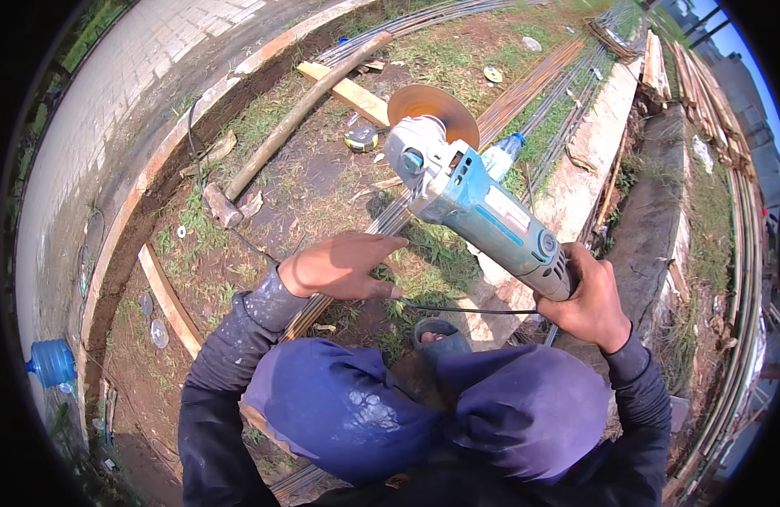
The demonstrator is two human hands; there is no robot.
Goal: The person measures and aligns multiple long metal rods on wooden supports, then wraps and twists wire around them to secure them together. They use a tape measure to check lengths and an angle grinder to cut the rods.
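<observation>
My right hand (591, 302) is wrapped round the rear of a teal angle grinder (500, 215), which is held up and tilted, its head toward the upper left. A brownish cutting disc (432, 114) is fitted to the head, with no blur on it. To the left of the tool, my left hand (343, 266) has its fingers stretched out, apart from the grinder. A black power cord (466, 310) runs from the tool's rear toward the left hand and passes behind it. Below the grinder, several long steel bars (390, 218) lie on the ground between my legs.
A long-handled sledgehammer (297, 118) lies over a timber piece (352, 95), with a yellow-and-black tape measure (361, 138) nearby. More steel bars (534, 89) stretch away beside a concrete beam (597, 152). A plastic bottle (510, 145) stands behind the grinder. At far left lies a blue water jug (52, 363).
</observation>
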